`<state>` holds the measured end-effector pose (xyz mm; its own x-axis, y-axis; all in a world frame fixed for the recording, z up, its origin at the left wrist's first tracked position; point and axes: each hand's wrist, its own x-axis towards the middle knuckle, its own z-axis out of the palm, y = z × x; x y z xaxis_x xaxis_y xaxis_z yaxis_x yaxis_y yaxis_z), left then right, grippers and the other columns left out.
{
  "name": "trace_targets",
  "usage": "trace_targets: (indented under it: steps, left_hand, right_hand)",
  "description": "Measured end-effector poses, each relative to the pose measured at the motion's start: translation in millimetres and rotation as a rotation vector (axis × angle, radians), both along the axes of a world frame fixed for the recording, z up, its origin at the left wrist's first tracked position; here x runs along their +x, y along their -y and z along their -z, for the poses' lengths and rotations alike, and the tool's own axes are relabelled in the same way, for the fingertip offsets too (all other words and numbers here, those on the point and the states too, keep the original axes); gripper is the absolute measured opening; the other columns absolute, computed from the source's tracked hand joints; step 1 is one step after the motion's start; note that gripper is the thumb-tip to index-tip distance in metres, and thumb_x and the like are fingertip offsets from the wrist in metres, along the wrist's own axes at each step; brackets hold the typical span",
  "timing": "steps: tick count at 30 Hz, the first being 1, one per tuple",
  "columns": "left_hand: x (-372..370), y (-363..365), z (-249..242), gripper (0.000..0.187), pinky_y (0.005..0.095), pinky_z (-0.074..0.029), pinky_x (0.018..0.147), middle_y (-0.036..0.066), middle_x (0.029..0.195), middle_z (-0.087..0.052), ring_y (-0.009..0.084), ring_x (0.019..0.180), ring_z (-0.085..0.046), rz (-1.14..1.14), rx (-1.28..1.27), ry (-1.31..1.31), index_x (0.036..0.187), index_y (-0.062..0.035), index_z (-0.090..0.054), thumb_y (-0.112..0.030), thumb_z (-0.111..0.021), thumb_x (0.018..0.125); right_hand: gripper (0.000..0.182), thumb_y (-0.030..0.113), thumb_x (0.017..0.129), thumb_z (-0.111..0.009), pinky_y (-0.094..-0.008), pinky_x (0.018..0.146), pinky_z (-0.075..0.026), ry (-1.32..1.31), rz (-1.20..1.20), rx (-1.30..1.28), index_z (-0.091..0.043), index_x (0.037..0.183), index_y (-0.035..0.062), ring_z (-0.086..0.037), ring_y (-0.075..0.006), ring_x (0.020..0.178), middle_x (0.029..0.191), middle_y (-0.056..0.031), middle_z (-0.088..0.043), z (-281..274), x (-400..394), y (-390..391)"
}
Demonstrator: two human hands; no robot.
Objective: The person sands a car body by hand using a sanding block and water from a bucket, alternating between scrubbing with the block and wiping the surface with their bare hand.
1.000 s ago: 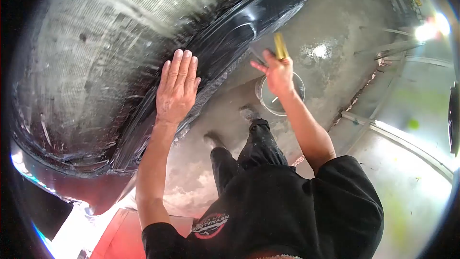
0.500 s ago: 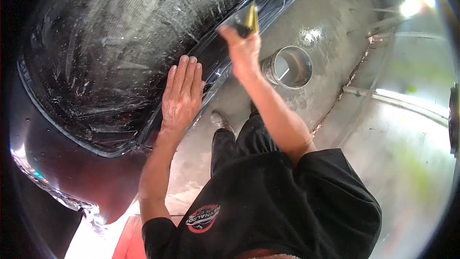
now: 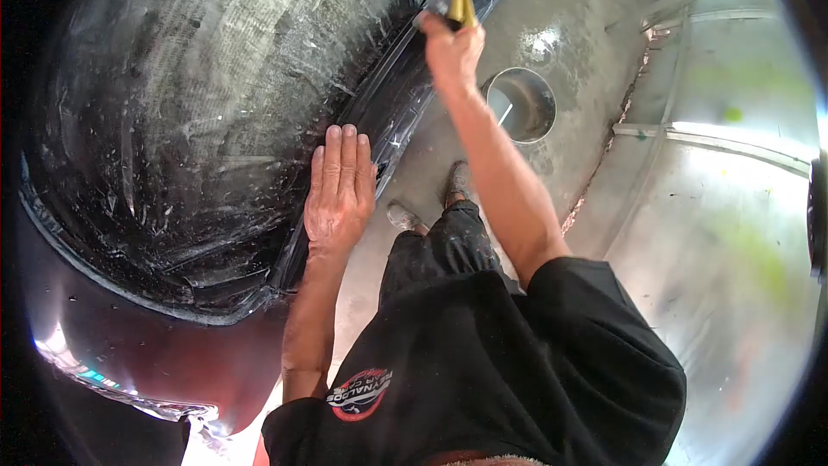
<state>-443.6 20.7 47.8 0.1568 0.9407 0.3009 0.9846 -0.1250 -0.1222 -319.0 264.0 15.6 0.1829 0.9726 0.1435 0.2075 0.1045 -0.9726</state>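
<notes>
Gripping a blurred yellow tool point(image 3: 464, 4) in the right hand point(image 3: 454, 56); resting the left hand point(image 3: 339, 198) flat, fingers together, on a dark car rail point(image 3: 384, 91).
Held over the rail, beyond the left hand; probably light, stiff, slippery if wet, best taken by the end nearest the palm. Near a bucket point(image 3: 542, 103) on the floor point(image 3: 586, 52); printed too small to read across the grey car covering point(image 3: 259, 34); lettered “REYNALDOS CAR CARE” on the black shirt point(image 3: 466, 336).

Single head-worn view, facing forward and down, close above black shirt point(image 3: 483, 362)
</notes>
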Motion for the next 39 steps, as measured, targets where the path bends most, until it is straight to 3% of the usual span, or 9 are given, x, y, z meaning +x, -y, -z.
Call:
trace_targets:
  steps: [2,3,6,8,12,24,29,32,39]
  left_hand:
    - [1,-1,-1,0.048,0.0487,-0.037,0.12,0.019,0.151,-0.053,0.0359,0.146,-0.045,0.0,-0.008,-0.025,0.14,0.0021,-0.057,-0.022,-0.065,0.099]
    - [2,-1,-2,0.048,0.0486,-0.037,0.12,0.019,0.151,-0.053,0.036,0.146,-0.045,-0.004,-0.018,-0.026,0.14,0.002,-0.058,-0.022,-0.065,0.099]
    - [3,0,-6,0.048,0.0487,-0.038,0.119,0.019,0.151,-0.053,0.0362,0.145,-0.046,-0.019,-0.039,-0.033,0.139,0.0015,-0.059,-0.022,-0.066,0.098]
    - [2,-3,-5,0.048,0.0489,-0.039,0.118,0.019,0.15,-0.054,0.0363,0.145,-0.046,-0.016,-0.031,-0.04,0.138,0.0013,-0.06,-0.023,-0.066,0.097]
    - [4,-4,-5,0.049,0.0491,-0.04,0.117,0.02,0.149,-0.055,0.0367,0.144,-0.046,-0.025,-0.024,-0.047,0.137,0.0012,-0.061,-0.023,-0.068,0.095]
    - [6,-3,-7,0.05,0.0514,-0.043,0.115,0.022,0.15,-0.053,0.0406,0.142,-0.047,-0.014,-0.012,-0.084,0.138,0.0021,-0.059,-0.02,-0.07,0.094]
    - [9,-5,-5,0.054,0.0522,-0.041,0.116,0.022,0.151,-0.052,0.0406,0.144,-0.045,-0.022,0.01,-0.095,0.14,0.0007,-0.058,-0.022,-0.072,0.093]
    - [9,-4,-4,0.055,0.0528,-0.04,0.116,0.021,0.152,-0.051,0.0407,0.146,-0.042,-0.034,-0.027,-0.089,0.141,-0.0005,-0.057,-0.022,-0.073,0.093]
    - [12,-5,-10,0.046,0.0527,-0.045,0.112,0.02,0.147,-0.056,0.043,0.139,-0.05,-0.043,-0.029,-0.086,0.137,-0.002,-0.06,-0.018,-0.069,0.095]
  right_hand:
    - [0.057,0.021,0.077,-0.08,-0.0459,0.093,-0.051,0.043,0.092,-0.009,-0.067,0.128,-0.0012,-0.069,-0.0396,0.104,0.106,-0.0274,-0.072,8,9,-44]
    - [0.037,0.014,0.077,-0.08,-0.0386,0.081,-0.052,-0.018,0.149,-0.008,-0.071,0.106,-0.0066,-0.064,-0.0227,0.086,0.094,-0.0157,-0.073,3,10,-57]
    - [0.051,0.023,0.079,-0.08,-0.0507,0.093,-0.05,0.019,0.151,-0.095,-0.065,0.119,-0.0037,-0.065,-0.0465,0.103,0.106,-0.0291,-0.069,12,8,-52]
    - [0.044,0.023,0.081,-0.079,-0.0536,0.089,-0.05,0.078,0.041,-0.066,-0.062,0.111,-0.0033,-0.064,-0.0494,0.097,0.1,-0.0304,-0.067,12,-6,10]
    - [0.034,0.023,0.084,-0.077,-0.0563,0.082,-0.047,0.108,-0.189,-0.221,-0.059,0.104,0.0013,-0.06,-0.0491,0.094,0.096,-0.0288,-0.061,-22,-23,113]
    - [0.04,0.026,0.083,-0.078,-0.049,0.09,-0.053,0.07,0.246,-0.099,-0.066,0.11,-0.0006,-0.069,-0.0462,0.099,0.101,-0.027,-0.072,-6,28,-132]
    - [0.031,0.018,0.086,-0.07,-0.0556,0.086,-0.045,0.224,0.128,0.162,-0.061,0.11,-0.0012,-0.06,-0.0497,0.093,0.1,-0.0281,-0.066,11,-2,-22]
    - [0.027,0.017,0.088,-0.072,-0.056,0.084,-0.045,0.132,-0.14,-0.168,-0.059,0.106,0.0015,-0.055,-0.0478,0.096,0.093,-0.0265,-0.062,-24,2,40]
    - [0.035,0.023,0.087,-0.075,-0.0542,0.09,-0.047,0.086,0.092,-0.038,-0.061,0.11,0.002,-0.059,-0.0486,0.102,0.103,-0.026,-0.068,17,25,-106]
